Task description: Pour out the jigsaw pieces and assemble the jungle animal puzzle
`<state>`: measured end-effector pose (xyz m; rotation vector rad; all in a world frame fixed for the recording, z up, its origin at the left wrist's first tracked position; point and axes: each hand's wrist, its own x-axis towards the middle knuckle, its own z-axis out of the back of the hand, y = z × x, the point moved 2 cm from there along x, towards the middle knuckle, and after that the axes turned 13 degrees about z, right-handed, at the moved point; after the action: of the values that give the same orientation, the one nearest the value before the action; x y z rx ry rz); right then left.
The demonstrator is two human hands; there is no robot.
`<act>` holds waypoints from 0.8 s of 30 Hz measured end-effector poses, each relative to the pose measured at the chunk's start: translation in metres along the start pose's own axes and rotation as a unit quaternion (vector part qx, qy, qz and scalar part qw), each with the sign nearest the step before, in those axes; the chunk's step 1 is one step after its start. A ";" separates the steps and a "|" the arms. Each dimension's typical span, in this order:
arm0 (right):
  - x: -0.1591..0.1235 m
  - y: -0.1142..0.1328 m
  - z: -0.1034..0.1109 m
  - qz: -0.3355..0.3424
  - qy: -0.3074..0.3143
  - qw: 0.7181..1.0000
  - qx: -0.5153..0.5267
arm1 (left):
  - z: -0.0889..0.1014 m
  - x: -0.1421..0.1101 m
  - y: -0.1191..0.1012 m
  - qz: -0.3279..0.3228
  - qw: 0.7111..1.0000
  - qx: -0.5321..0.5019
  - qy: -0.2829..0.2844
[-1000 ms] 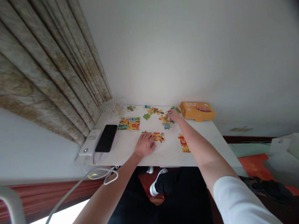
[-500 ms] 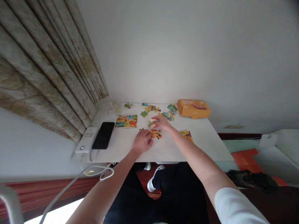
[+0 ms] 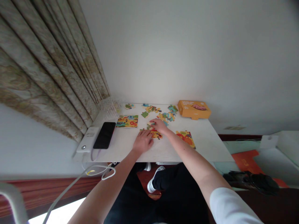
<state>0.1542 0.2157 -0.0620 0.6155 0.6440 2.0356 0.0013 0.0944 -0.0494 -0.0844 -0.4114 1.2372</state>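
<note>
My left hand (image 3: 143, 141) lies flat on the near edge of a partly joined jigsaw section (image 3: 155, 134), its fingers reaching over the colourful pieces. My right hand (image 3: 160, 125) is just beyond it, fingertips pressed on a small jigsaw piece (image 3: 149, 126) at the section's far side. Loose pieces (image 3: 165, 117) lie in a scatter behind my right hand. A finished block of jungle-animal puzzle (image 3: 127, 121) sits to the left, and another joined block (image 3: 185, 138) sits to the right. The piece under my fingertips is partly hidden.
An orange puzzle box (image 3: 193, 109) stands at the white desk's (image 3: 205, 146) far right corner. A black phone (image 3: 104, 135) lies on a white power bank (image 3: 87, 140) at the left, with a cable hanging off. A curtain (image 3: 51, 68) hangs at the left.
My right hand has come from the loose pieces down to the joined section, next to my left hand. The pale piece it carried is now down at the section's far side.
</note>
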 end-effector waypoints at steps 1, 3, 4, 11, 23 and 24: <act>-0.001 0.001 -0.001 0.002 -0.004 1.000 -0.003 | 0.000 0.000 0.000 -0.002 1.000 0.003 0.003; -0.005 0.003 -0.002 0.016 -0.014 1.000 -0.017 | 0.001 0.001 -0.001 -0.004 1.000 0.010 0.010; -0.006 0.005 -0.002 0.026 -0.019 0.999 -0.028 | 0.001 0.001 -0.001 -0.004 1.000 0.012 0.013; -0.027 0.018 0.000 0.031 -0.111 0.991 -0.064 | 0.003 0.003 -0.001 -0.002 1.000 0.006 0.024; -0.127 0.048 -0.010 0.039 -0.113 0.977 -0.178 | 0.000 0.002 0.001 0.001 1.000 0.007 0.029; -0.127 0.049 -0.010 0.031 -0.108 0.976 -0.185 | 0.000 0.003 0.001 0.000 0.999 0.008 0.033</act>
<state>0.1794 0.0813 -0.0601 0.6268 0.1126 2.0381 0.0009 0.0972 -0.0491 -0.1107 -0.3442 1.2335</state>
